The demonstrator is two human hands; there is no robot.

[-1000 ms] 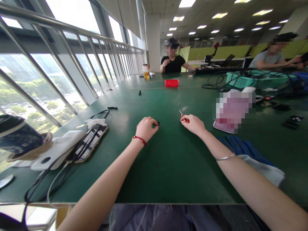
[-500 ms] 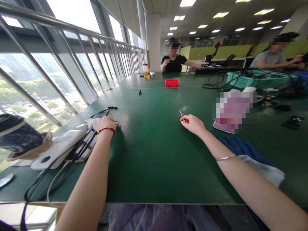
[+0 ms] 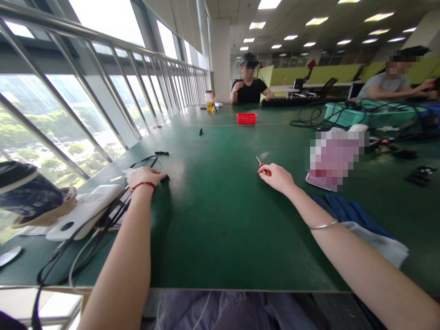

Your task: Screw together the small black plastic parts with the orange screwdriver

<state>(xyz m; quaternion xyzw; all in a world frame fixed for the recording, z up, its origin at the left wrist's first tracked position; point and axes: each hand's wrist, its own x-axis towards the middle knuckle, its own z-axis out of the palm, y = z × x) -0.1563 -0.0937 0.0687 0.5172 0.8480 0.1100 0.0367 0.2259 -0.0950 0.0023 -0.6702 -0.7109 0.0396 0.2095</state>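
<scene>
My left hand [image 3: 146,177] is low over the table's left side, back upward, a red cord round its wrist. Its fingers are closed together, and at their tips is a small black part [image 3: 165,178]; my hand partly hides the grip. A second black piece [image 3: 162,153] lies just beyond, with a black strap [image 3: 146,159] near it. On the right, my right hand [image 3: 277,176] rests on the table, wrapped round a small screwdriver [image 3: 262,166] with an orange and black handle. Its thin metal shaft points away and to the left.
A red basket [image 3: 246,118] and a small black piece [image 3: 201,131] stand farther off on the green table [image 3: 213,211]. Cables and a white device [image 3: 80,215] crowd the left; blue gloves [image 3: 354,213] and a pink item [image 3: 335,158] are right. Two people sit beyond.
My left hand has shifted slightly left, so the black part at its fingertips shows more. My right hand keeps the screwdriver in place. The far person's outstretched arm has drawn in.
</scene>
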